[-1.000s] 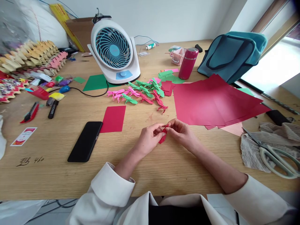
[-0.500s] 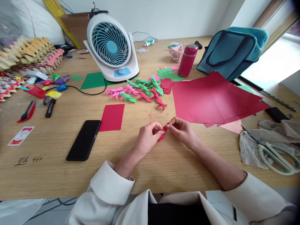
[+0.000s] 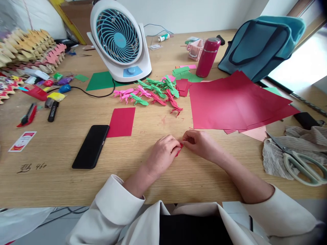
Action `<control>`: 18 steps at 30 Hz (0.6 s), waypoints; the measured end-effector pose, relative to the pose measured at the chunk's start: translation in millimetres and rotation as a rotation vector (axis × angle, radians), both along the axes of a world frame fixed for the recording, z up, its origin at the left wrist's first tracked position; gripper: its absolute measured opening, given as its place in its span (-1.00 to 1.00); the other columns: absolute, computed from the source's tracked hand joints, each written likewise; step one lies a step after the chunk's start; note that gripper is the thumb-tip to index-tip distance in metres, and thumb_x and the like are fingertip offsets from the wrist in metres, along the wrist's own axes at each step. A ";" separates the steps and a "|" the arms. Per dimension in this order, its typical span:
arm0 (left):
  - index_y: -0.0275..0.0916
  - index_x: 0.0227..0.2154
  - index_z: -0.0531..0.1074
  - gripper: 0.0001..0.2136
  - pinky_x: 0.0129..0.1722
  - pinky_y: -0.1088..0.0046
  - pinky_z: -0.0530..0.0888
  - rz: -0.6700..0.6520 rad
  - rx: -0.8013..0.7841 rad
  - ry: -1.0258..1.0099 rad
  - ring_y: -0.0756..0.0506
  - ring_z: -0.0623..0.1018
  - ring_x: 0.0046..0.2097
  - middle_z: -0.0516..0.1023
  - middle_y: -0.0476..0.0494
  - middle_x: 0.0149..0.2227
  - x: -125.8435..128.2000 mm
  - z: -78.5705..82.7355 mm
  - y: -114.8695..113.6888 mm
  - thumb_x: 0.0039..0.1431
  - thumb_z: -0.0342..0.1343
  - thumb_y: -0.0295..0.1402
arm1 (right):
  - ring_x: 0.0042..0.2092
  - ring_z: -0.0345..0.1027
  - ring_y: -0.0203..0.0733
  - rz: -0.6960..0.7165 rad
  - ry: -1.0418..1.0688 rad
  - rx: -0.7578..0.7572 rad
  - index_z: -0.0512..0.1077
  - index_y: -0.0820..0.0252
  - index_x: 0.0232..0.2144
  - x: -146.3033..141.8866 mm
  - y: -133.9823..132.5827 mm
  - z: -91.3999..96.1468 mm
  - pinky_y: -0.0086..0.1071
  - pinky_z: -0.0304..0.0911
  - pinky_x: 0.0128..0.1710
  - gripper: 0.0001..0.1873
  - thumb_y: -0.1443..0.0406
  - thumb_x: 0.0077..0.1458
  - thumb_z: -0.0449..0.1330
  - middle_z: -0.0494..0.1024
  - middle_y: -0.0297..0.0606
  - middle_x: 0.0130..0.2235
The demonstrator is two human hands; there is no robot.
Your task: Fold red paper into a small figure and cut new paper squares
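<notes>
A small folded piece of red paper [image 3: 178,151] sits between my hands, low over the table, mostly hidden by fingers. My left hand [image 3: 165,153] is closed on it from the left, with its back turned up. The fingertips of my right hand [image 3: 198,143] are pinched at the paper's upper right end. Ahead of the hands lie several folded paper figures: red ones [image 3: 173,99], green ones [image 3: 139,99] and pink ones [image 3: 124,93]. A flat red paper rectangle [image 3: 122,121] rests on the left, its corner beside a black phone [image 3: 91,147].
Large red sheets [image 3: 230,102] spread at right, near scissors [image 3: 301,163] on a crumpled cloth [image 3: 274,158]. Behind stand a white fan [image 3: 120,41], a red flask [image 3: 208,58] and a blue bag [image 3: 260,47]. A marker [image 3: 53,111] and cutter [image 3: 28,115] lie left.
My left hand has rolled over the red paper, covering more of it, and its back now faces up. The right hand keeps its pinch, fingers curled tighter. The view has tipped slightly down.
</notes>
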State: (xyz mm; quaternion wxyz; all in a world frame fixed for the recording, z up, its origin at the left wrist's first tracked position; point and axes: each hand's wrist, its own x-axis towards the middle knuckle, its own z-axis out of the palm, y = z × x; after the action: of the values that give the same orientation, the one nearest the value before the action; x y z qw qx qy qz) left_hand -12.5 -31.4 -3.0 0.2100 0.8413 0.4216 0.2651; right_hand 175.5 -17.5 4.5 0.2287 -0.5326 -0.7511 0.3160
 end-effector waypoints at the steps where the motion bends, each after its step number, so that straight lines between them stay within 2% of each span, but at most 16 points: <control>1: -0.26 -0.36 0.50 -0.91 -0.15 0.38 0.45 -0.019 0.060 0.041 -0.07 0.49 -0.21 0.51 -0.09 -0.30 -0.2 -0.5 -2.2 0.23 0.11 -0.48 | -0.48 0.17 -0.34 0.000 -0.032 0.024 0.41 0.22 -0.51 -0.1 0.1 0.5 -0.45 0.02 -0.46 -0.89 0.38 0.05 0.16 0.36 -0.38 -0.52; 6: -0.34 -0.11 0.46 -0.78 -0.13 0.33 0.49 -0.195 0.269 0.236 -0.10 0.49 -0.17 0.53 -0.18 -0.22 -9.3 -0.3 -13.0 0.33 -0.07 -0.53 | -0.51 0.13 -0.36 0.009 -0.126 0.040 0.34 0.21 -0.53 2.6 3.1 1.6 -0.45 -0.03 -0.48 -0.87 0.42 0.04 0.13 0.34 -0.39 -0.52; 10: -0.36 -0.07 0.45 -0.77 -0.06 0.24 0.49 -0.281 0.389 0.320 -0.14 0.49 -0.10 0.55 -0.23 -0.14 -19.1 0.4 -16.8 0.34 -0.08 -0.52 | -0.51 0.16 -0.35 0.077 -0.096 -0.068 0.39 0.20 -0.50 9.6 10.6 3.1 -0.46 -0.01 -0.49 -0.91 0.41 0.02 0.13 0.35 -0.41 -0.54; 14: -0.41 -0.03 0.43 -0.75 -0.04 0.26 0.51 -0.289 0.418 0.349 -0.16 0.49 -0.05 0.54 -0.27 -0.09 -22.6 -2.0 -16.1 0.34 -0.07 -0.51 | -0.50 0.18 -0.35 0.112 -0.105 -0.168 0.47 0.18 -0.44 13.3 18.0 7.0 -0.47 0.01 -0.49 -0.89 0.40 -0.01 0.13 0.38 -0.42 -0.55; 18: -0.43 0.02 0.41 -0.73 -0.02 0.27 0.53 -0.310 0.422 0.343 -0.17 0.48 -0.02 0.51 -0.31 0.00 -23.4 -3.1 -14.3 0.33 -0.07 -0.53 | -0.50 0.18 -0.35 0.126 -0.152 -0.143 0.45 0.18 -0.50 9.7 20.5 11.5 -0.46 0.00 -0.48 -0.86 0.42 -0.02 0.10 0.39 -0.41 -0.54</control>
State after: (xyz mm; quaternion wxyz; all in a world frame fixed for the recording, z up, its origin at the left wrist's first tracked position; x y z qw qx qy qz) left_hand -35.9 -45.7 -6.1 -0.0056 0.9531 0.2533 0.1657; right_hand 185.2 3.1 16.0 0.1125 -0.5217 -0.7738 0.3413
